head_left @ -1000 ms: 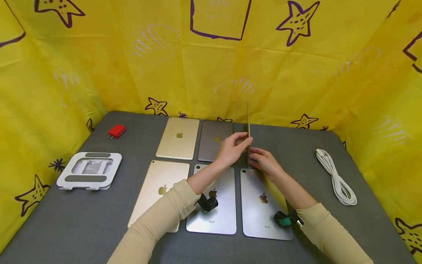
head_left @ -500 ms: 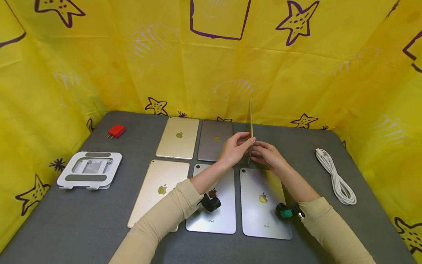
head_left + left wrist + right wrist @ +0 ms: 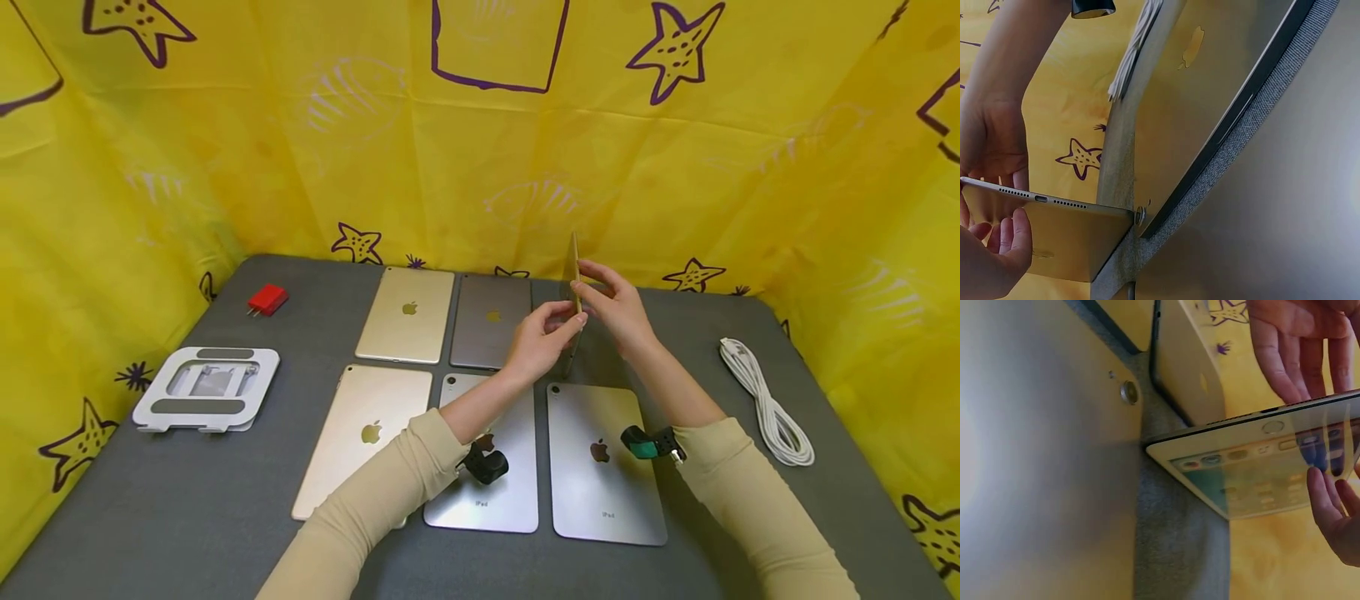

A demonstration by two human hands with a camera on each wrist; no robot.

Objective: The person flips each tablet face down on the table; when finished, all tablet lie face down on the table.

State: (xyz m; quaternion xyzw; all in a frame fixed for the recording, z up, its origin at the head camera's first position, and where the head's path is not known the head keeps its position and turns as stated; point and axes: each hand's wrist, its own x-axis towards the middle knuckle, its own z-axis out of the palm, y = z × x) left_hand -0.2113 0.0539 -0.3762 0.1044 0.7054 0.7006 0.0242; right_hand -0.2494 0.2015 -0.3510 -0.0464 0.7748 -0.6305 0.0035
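Observation:
A gold tablet (image 3: pixel 572 333) stands on edge, nearly edge-on in the head view. My left hand (image 3: pixel 536 343) grips it, thumb at the near edge and fingers against its back. In the left wrist view, the tablet's port edge (image 3: pixel 1041 199) passes between both hands. My right hand (image 3: pixel 618 312) is higher up on the screen side, its fingertips (image 3: pixel 1315 478) right at the lit screen (image 3: pixel 1254 478) in the right wrist view. Its fingers look fairly straight. Below lies a silver tablet (image 3: pixel 603 492), back up, with another silver one (image 3: pixel 510 500) beside it.
Back-up tablets in gold (image 3: pixel 405 329), grey (image 3: pixel 491 333) and pale gold (image 3: pixel 375 400) lie left of the hands. Farther left are a white folding stand (image 3: pixel 206 407) and a red plug (image 3: pixel 267 300). A coiled white cable (image 3: pixel 761 400) lies right. A yellow curtain (image 3: pixel 487 150) rises behind.
The right hand has moved up along the tablet's screen side, from near the bottom to above the left hand. The tablet has turned slightly and its top has shifted a little right.

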